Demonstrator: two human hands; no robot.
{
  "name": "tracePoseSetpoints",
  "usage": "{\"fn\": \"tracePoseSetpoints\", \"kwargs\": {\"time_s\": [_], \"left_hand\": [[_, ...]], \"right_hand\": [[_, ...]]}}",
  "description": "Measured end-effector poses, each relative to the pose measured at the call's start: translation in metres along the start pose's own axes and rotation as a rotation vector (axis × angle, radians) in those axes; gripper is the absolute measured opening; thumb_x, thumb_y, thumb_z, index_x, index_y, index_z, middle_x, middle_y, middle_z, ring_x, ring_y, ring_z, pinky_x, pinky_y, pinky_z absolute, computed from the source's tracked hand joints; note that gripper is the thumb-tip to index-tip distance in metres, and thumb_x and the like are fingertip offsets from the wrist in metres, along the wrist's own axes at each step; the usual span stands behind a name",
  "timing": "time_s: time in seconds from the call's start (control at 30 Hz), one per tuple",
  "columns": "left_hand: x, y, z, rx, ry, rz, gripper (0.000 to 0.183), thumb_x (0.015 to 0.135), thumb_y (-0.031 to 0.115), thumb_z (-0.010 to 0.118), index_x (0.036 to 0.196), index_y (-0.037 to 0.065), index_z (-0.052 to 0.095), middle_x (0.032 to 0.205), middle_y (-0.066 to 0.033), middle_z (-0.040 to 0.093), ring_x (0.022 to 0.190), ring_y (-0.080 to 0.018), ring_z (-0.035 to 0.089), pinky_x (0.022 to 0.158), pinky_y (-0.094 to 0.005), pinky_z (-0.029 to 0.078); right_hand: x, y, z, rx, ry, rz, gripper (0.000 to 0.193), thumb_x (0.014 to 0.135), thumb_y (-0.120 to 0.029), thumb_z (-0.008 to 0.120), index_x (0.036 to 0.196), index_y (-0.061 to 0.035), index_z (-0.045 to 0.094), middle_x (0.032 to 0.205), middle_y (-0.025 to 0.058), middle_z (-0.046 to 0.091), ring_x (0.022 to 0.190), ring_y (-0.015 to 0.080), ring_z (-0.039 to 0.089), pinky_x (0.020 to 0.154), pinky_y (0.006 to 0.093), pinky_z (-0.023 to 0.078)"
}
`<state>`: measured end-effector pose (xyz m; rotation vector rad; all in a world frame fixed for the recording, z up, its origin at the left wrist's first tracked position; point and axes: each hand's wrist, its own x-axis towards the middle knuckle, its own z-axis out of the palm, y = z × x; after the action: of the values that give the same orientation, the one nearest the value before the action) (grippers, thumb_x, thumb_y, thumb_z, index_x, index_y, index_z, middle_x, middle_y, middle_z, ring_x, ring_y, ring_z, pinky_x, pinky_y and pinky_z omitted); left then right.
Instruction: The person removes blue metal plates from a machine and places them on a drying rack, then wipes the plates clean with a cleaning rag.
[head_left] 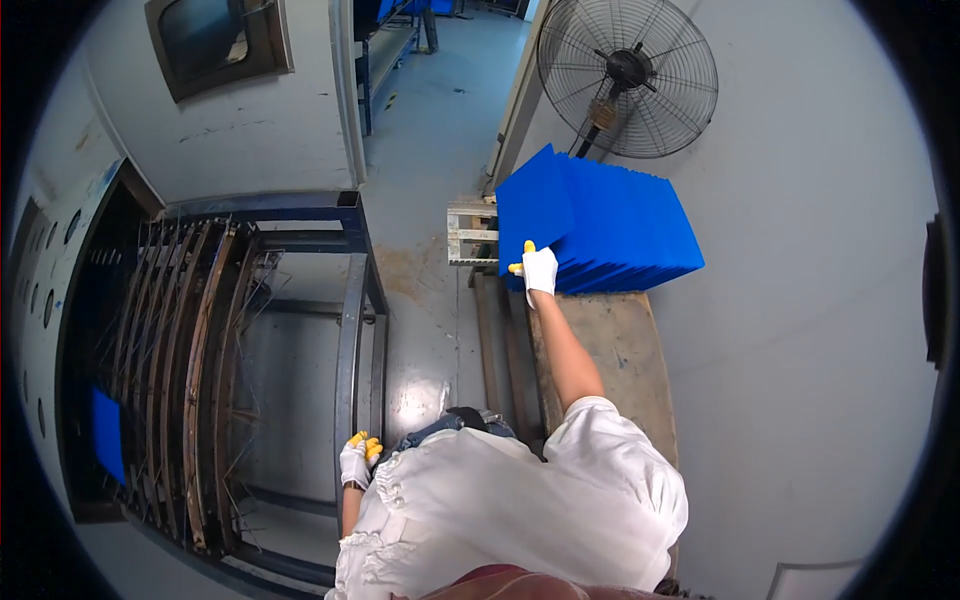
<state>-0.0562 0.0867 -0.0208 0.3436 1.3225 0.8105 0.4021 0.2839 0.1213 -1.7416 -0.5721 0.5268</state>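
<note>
Blue sheets [630,225], upper right of centre, on edge, row's long axis left-right. Right hand [540,272] at leftmost sheet [530,205], can't tell if gripping; left hand [357,462] low, curled, hold unclear. Left rack [351,340] holds brown frames [203,370].

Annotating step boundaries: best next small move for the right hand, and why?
Probably ease the leftmost blue sheet off the stack with the right hand: its fingers are at that sheet's lower edge, and the sheet is outermost in the row. The left hand is by the metal frame, away from the stack.
</note>
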Motion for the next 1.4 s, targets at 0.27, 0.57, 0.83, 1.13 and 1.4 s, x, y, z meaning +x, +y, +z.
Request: {"fn": "tracePoseSetpoints", "kwargs": {"time_s": [0.27, 0.57, 0.83, 1.13, 1.4], "left_hand": [[0.001, -0.004, 0.018, -0.084, 0.0, -0.001, 0.02, 0.082, 0.01, 0.037, 0.101, 0.009, 0.045, 0.084, -0.0116, 0.056, 0.065, -0.0203, 0.056, 0.048, -0.0274, 0.044], [-0.014, -0.003, 0.019, -0.118, 0.056, 0.009, 0.015, 0.082, 0.009, 0.037, 0.094, 0.008, 0.046, 0.081, -0.0113, 0.057, 0.062, -0.0203, 0.057, 0.047, -0.0264, 0.045], [-0.042, 0.006, -0.014, -0.116, 0.16, 0.069, 0.015, 0.081, 0.012, 0.043, 0.094, 0.007, 0.048, 0.079, -0.0093, 0.057, 0.061, -0.0171, 0.057, 0.047, -0.0244, 0.044], [-0.086, 0.009, -0.065, -0.165, 0.341, 0.049, 0.026, 0.079, 0.032, 0.046, 0.083, 0.007, 0.051, 0.07, -0.007, 0.057, 0.057, -0.0165, 0.056, 0.046, -0.0251, 0.043], [-0.126, -0.019, -0.131, -0.512, 0.502, 0.095, 0.024, 0.081, 0.025, 0.041, 0.089, 0.004, 0.049, 0.075, -0.0098, 0.058, 0.06, -0.0178, 0.057, 0.049, -0.0254, 0.045]], "right_hand": [[0.008, 0.029, -0.008, -0.229, -0.143, 0.176, 0.016, 0.072, -0.01, 0.048, 0.072, 0.006, 0.052, 0.06, 0.0155, 0.055, 0.045, 0.0229, 0.056, 0.036, 0.031, 0.045], [-0.012, 0.075, 0.004, -0.157, -0.6, 0.73, 0.062, 0.078, -0.05, 0.032, 0.096, 0.0083, 0.045, 0.091, 0.0198, 0.054, 0.072, 0.0333, 0.057, 0.052, 0.0354, 0.048], [-0.122, 0.091, 0.075, -0.081, -1.072, 0.774, 0.029, 0.081, -0.021, 0.039, 0.094, 0.0051, 0.044, 0.087, 0.0202, 0.054, 0.074, 0.0335, 0.056, 0.059, 0.0394, 0.047], [-0.277, 0.053, 0.18, -0.443, -1.594, 0.641, 0.036, 0.081, -0.034, 0.042, 0.093, -0.0003, 0.049, 0.083, 0.0147, 0.057, 0.065, 0.0235, 0.058, 0.058, 0.0301, 0.047], [-0.391, 0.042, 0.243, -0.728, -2.006, 0.508, 0.033, 0.082, -0.031, 0.041, 0.092, -0.0009, 0.051, 0.082, 0.0114, 0.058, 0.064, 0.02, 0.057, 0.056, 0.0276, 0.046]]}}
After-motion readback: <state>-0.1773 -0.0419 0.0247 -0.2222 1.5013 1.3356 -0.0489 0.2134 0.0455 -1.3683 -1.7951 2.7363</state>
